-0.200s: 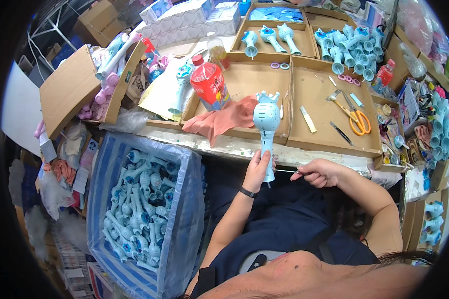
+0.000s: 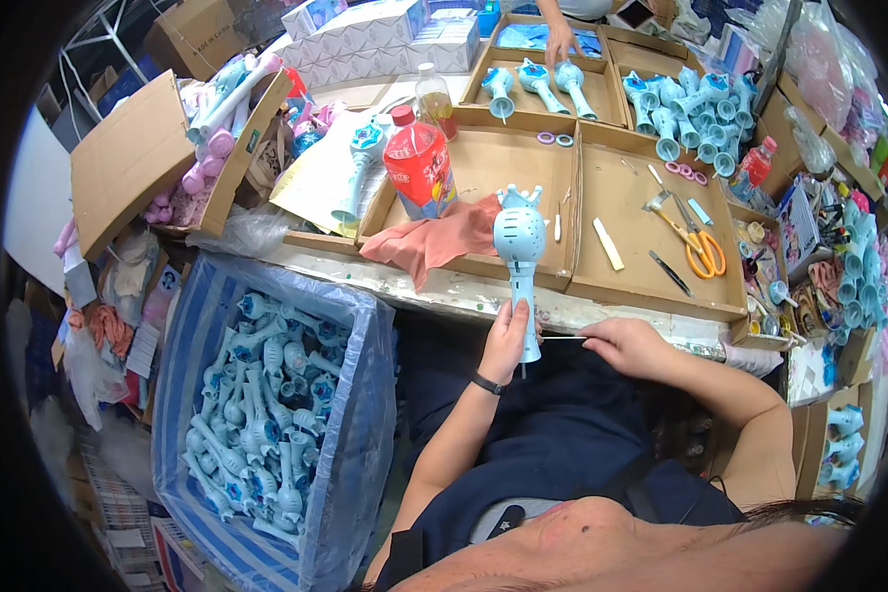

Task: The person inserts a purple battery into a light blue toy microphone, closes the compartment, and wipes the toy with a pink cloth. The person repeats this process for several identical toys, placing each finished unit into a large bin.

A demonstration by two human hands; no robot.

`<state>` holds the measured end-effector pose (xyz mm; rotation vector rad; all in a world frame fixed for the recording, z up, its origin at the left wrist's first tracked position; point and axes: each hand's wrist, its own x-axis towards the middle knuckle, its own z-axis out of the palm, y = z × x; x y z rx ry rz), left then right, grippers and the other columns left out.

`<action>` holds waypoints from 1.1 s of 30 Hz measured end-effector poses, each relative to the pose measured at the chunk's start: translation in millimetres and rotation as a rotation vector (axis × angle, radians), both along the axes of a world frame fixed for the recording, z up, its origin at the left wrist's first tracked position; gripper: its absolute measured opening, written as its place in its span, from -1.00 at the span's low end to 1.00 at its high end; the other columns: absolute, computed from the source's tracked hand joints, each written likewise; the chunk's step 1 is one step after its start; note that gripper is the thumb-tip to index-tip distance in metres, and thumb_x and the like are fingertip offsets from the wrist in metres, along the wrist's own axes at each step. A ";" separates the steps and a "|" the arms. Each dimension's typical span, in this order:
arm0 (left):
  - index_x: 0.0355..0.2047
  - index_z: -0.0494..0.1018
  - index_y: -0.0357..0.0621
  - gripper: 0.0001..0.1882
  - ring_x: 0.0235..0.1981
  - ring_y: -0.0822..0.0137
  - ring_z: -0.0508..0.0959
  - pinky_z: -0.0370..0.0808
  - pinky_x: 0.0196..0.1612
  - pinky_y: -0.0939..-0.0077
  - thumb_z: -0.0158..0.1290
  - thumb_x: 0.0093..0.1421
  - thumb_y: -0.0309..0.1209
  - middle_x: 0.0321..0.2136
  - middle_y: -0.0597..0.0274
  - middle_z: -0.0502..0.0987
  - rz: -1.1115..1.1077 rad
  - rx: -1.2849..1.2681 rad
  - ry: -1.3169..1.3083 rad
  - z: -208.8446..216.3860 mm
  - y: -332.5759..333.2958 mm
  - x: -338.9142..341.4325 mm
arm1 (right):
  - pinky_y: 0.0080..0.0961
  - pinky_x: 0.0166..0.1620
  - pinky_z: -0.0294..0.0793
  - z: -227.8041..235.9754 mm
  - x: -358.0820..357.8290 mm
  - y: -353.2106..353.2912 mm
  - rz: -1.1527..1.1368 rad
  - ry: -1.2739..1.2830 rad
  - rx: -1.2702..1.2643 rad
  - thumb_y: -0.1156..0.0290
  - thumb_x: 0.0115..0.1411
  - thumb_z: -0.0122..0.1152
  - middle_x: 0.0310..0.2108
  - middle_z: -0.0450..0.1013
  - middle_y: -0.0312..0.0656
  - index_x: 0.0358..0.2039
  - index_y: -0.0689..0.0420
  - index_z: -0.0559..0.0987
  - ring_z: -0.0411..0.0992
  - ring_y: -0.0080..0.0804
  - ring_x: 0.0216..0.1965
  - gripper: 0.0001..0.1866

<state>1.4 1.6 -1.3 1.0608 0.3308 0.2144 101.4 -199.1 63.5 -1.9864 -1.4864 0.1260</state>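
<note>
My left hand (image 2: 506, 345) is closed round the handle of a light-blue toy wand (image 2: 520, 235). The wand stands upright, with a round, slotted head and a crown-like top. My right hand (image 2: 629, 347) pinches a thin pale stick (image 2: 564, 338), which points left. Its far end meets the lower handle beside my left fingers; whether it touches cannot be made out. Beyond the wand's head lies a salmon-coloured cloth (image 2: 429, 242) on the edge of a cardboard tray (image 2: 523, 261).
A blue striped bin (image 2: 360, 414) at left holds many wands. Scissors (image 2: 701, 252), a tube (image 2: 608, 244) and tweezers (image 2: 671, 274) lie in the right tray (image 2: 602, 192). A red-labelled bottle (image 2: 417, 163) stands behind the cloth. Another person's hand (image 2: 562, 44) reaches to wands at the back.
Another person's hand has come in at the back, over the wands there. My wand has turned slightly and shifted a little left; my right hand still holds the stick near it.
</note>
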 end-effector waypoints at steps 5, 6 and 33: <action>-0.18 0.33 -0.15 -0.59 -0.52 0.48 0.48 0.48 -0.40 0.57 -0.09 0.38 -0.01 -0.50 0.29 0.46 -0.034 -0.140 0.003 2.3 2.2 -1.6 | -0.29 -0.36 0.49 33.0 -13.7 -4.8 -0.062 -0.267 -0.127 0.33 0.15 0.27 -0.50 0.37 -0.14 -0.15 0.08 0.58 0.44 -0.14 -0.42 -0.75; -0.16 0.33 -0.15 -0.61 -0.51 0.48 0.49 0.49 -0.39 0.57 -0.09 0.39 -0.03 -0.50 0.30 0.46 -0.043 -0.160 -0.002 2.7 2.2 -1.0 | -0.29 -0.37 0.48 33.5 -17.1 -3.9 -0.140 -0.222 -0.131 0.33 0.15 0.28 -0.49 0.37 -0.14 -0.17 0.10 0.57 0.44 -0.14 -0.40 -0.75; -0.10 0.28 -0.22 -0.76 -0.47 0.46 0.50 0.48 -0.35 0.55 0.00 0.37 -0.33 -0.43 0.25 0.48 -0.032 -0.143 0.018 22.0 -13.2 8.8 | -0.41 -0.49 0.48 -0.7 -43.9 -25.5 -0.249 0.095 -0.001 0.37 0.10 0.35 -0.52 0.50 -0.19 -0.29 0.13 0.59 0.51 -0.23 -0.52 -0.81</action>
